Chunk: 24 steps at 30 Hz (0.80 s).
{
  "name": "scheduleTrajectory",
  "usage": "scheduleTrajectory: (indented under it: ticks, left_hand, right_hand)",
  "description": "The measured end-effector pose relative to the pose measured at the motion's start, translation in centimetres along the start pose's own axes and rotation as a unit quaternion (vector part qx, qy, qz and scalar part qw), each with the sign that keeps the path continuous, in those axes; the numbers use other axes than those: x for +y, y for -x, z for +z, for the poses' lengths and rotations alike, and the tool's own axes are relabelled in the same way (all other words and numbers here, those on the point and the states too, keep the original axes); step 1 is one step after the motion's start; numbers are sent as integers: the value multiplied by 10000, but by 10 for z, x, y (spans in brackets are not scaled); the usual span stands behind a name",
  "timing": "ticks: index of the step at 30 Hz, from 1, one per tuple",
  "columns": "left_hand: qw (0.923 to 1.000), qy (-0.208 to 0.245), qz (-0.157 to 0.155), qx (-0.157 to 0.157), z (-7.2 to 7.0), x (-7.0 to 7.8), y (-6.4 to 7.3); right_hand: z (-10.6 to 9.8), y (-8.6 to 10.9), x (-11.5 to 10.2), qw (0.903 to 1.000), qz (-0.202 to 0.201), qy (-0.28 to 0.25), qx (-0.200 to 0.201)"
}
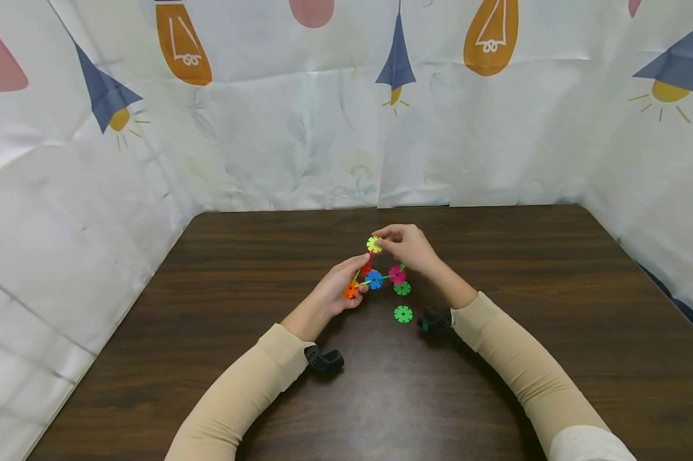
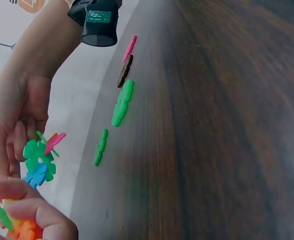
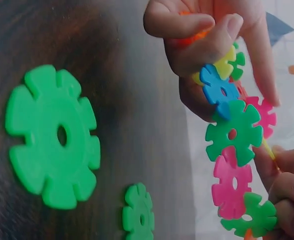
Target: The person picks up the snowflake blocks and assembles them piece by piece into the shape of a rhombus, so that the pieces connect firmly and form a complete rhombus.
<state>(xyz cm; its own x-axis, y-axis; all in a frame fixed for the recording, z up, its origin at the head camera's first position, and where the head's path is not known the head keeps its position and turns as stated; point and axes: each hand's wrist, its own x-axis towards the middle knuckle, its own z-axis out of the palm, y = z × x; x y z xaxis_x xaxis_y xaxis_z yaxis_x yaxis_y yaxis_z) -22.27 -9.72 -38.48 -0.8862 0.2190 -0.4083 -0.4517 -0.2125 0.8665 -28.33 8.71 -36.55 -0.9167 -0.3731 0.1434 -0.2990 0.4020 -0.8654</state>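
My left hand (image 1: 340, 285) grips a chain of notched plastic discs slotted into each other. In the head view the chain shows an orange disc (image 1: 350, 289) by the fingers, a blue disc (image 1: 374, 279) and a pink disc (image 1: 397, 274). Between thumb and fingertips, my right hand (image 1: 408, 246) pinches a yellow disc (image 1: 374, 244) close above the left fingertips. Seen from the right wrist, the chain runs from the left hand through a blue disc (image 3: 219, 90), a green disc (image 3: 234, 132) and a pink disc (image 3: 231, 185) to another green disc (image 3: 251, 215).
Loose green discs lie on the dark wooden table (image 1: 404, 410), one large disc (image 3: 54, 135) and a smaller one (image 3: 139, 215). From the left wrist, a pink disc (image 2: 130, 48) and a brown disc (image 2: 125, 71) also show edge-on. A printed cloth (image 1: 323, 147) hangs behind.
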Motion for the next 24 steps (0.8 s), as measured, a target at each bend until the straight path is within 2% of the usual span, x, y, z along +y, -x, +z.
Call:
scheduleTrajectory:
  ticks: [5, 12, 19, 24]
  left_hand:
    - [9993, -209, 205, 246, 2, -1, -1]
    - [9994, -103, 198, 273, 7, 3, -2]
    - [9993, -105, 62, 344, 10, 5, -1]
    - [9994, -148, 149, 273, 13, 6, -1]
  right_hand:
    - [5, 2, 1, 9993, 6, -171, 327]
    - [7, 3, 1, 9953, 305, -666, 640]
    - [2, 4, -3, 9908, 672, -1056, 512]
    - [-4, 5, -7, 9868, 846, -1335, 362]
